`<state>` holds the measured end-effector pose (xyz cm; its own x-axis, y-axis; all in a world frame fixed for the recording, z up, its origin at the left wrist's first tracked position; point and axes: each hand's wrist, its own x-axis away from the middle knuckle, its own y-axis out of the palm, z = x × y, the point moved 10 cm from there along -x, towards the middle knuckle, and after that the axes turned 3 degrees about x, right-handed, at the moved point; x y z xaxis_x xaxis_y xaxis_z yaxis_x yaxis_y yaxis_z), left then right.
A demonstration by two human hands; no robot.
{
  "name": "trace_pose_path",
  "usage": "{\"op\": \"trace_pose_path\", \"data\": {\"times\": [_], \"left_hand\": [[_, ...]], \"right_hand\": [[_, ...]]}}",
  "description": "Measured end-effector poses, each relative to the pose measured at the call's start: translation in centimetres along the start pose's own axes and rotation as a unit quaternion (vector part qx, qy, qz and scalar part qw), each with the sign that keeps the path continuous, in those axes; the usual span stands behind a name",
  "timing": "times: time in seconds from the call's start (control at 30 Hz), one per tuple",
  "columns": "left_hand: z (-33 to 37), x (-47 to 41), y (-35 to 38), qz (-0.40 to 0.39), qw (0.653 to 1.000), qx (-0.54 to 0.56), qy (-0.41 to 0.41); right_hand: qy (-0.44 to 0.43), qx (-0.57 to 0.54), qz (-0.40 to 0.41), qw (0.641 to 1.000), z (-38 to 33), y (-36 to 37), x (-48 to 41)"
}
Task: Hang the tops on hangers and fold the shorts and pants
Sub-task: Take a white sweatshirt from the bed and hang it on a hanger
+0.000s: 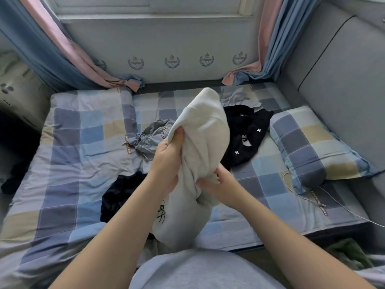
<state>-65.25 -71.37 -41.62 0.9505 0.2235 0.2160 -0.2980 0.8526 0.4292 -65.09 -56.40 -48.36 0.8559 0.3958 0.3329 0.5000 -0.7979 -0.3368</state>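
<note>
window [145, 5]: top centre, daylight in
curtains [41, 49]: blue and pink, both sides
wall [187, 38]: pale, row of crests
bed [73, 142]: checked sheet
pillow [312, 142]: checked, right, beside grey padded headboard [343, 69]

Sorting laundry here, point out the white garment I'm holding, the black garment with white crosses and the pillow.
white garment [205, 130], head view, upper bunched fold.
black garment [253, 133], head view, beside a cross.
pillow [308, 142], head view, checked top face.

both bare forearms [116, 230] reach away from the near edge. the left hand [168, 161], the higher one, has fingers curled into a pale garment [206, 130]; the right hand [220, 184], lower and just right, pinches it too.
</note>
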Motion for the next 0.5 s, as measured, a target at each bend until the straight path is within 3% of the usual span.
{"op": "trace_pose_path", "data": {"times": [0.1,0.2,0.4,0.5], "left_hand": [[1.2,-0.1,0.7,-0.005,1.000,0.015,0.006],[2.5,-0.7,-0.2,0.015,1.000,-0.012,0.019],[-0.1,-2.3,-3.7,0.060,0.976,-0.205,-0.031],[-2.9,-1.7,-3.3,0.014,0.961,-0.268,-0.070]], "right_hand": [[0.058,0.046,0.003,0.997,2.3,0.2,-0.9],[0.038,0.090,0.050,0.994,1.9,-1.7,-1.6],[-0.031,-0.007,0.079,0.996,-2.1,-4.4,-1.3],[-0.057,-0.059,0.091,0.992,-3.7,-5.0,-0.8]]}}
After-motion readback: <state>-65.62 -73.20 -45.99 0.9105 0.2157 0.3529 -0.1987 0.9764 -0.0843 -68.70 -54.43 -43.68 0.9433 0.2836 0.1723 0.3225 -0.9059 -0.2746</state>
